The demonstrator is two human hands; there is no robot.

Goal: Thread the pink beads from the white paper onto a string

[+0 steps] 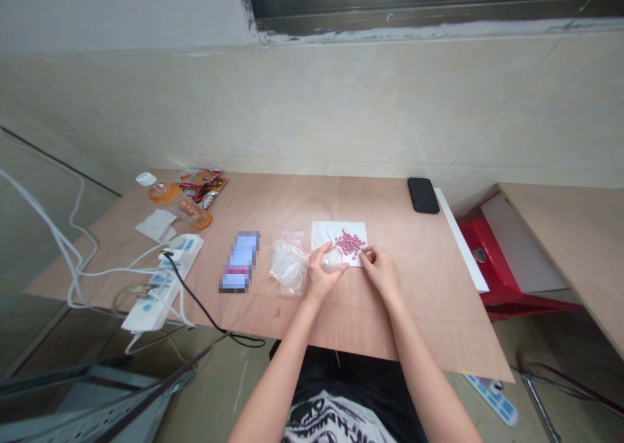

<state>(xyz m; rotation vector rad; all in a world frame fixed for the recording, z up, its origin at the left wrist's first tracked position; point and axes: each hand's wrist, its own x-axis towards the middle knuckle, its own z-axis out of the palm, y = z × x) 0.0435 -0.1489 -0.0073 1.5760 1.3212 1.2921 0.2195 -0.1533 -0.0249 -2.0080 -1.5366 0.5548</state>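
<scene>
Left hand (pixel 322 275): grip curved around a small clear plastic bag (pixel 333 259). Right hand (pixel 379 271): grip pinched narrow, held item hidden. Pink pills (pixel 349 243) heaped on white paper (pixel 324 234), just far of both hands, on the desk (pixel 419 287). Larger clear bag (pixel 289 263) lies just left; black phone (pixel 423 195) far right.

Your tabletop (pixel 419 300): plywood, matt, smooth.
Your bag (pixel 289 263): clear thin plastic, glossy.
Your tissue (pixel 324 234): white paper, matt.
Your pink tablets (pixel 349 243): smooth, slightly glossy coating.
</scene>
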